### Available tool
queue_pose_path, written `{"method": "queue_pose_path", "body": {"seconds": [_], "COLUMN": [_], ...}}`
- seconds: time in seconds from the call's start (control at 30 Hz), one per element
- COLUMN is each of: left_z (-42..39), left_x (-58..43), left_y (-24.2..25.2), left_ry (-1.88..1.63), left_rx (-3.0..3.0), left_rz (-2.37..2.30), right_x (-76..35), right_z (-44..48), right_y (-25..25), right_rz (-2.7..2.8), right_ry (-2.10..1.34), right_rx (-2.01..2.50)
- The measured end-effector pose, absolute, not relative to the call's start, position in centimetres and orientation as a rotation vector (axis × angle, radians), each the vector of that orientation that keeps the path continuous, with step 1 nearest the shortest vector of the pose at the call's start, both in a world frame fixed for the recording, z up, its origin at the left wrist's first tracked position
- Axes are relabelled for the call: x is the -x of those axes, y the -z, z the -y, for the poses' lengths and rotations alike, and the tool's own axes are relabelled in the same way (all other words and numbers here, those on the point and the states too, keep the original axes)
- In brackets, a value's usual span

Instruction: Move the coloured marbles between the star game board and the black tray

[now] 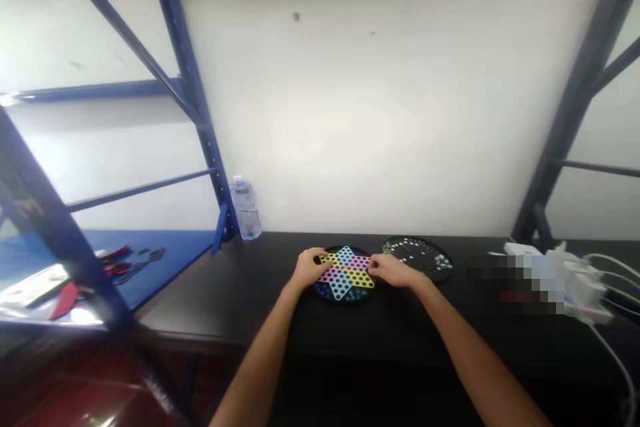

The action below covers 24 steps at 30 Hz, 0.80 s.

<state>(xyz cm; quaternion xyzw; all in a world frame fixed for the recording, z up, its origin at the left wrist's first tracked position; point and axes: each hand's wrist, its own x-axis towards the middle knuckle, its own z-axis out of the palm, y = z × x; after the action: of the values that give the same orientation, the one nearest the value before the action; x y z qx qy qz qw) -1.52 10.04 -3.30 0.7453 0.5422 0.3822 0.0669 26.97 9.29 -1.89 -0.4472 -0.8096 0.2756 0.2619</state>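
Observation:
A star-shaped Chinese checkers board (345, 272), patterned in yellow, pink and light blue with rows of holes, lies over a round black tray (359, 299). Blue and greenish marbles show in the tray around the star's lower points. My left hand (307, 269) grips the star's left side, its fingers closed at the yellow and pink points. At the opposite side, my right hand (391, 269) pinches the edge by the pink and yellow points. Fingertips on both sides are partly hidden, and I cannot tell whether the star rests on the tray or is slightly raised.
Behind my right hand sits a second round black tray (417, 260) with small light pieces. A clear plastic bottle (245, 208) stands by the blue rack post (200, 107). White chargers and cables (575, 280) occupy the right end of the black table (215, 300).

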Motion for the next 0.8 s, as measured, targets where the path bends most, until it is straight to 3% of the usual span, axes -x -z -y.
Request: {"method": "queue_pose_path", "body": {"seconds": [0.2, 0.37, 0.57, 0.8], "left_z": [-10.1, -10.0, -9.8, -9.8], "left_x": [1.5, 1.5, 1.3, 1.2], "left_y": [3.2, 3.2, 2.8, 2.8], "left_ry": [-1.142, -1.142, -1.125, -1.126], "left_rx": [-2.285, -2.255, -2.268, -2.259], "left_rz": [-1.623, -1.64, -1.63, -1.64], "right_x": [-27.4, -28.0, -27.2, -27.4], "right_z": [-9.7, -10.6, -10.6, -10.4], "right_y": [1.4, 1.3, 1.8, 2.3], "right_rz": [1.433, 1.033, 1.112, 1.855], "right_ry": [-1.473, -1.633, -1.492, -0.736], "right_rx": [0.917, 0.749, 0.882, 1.213]}}
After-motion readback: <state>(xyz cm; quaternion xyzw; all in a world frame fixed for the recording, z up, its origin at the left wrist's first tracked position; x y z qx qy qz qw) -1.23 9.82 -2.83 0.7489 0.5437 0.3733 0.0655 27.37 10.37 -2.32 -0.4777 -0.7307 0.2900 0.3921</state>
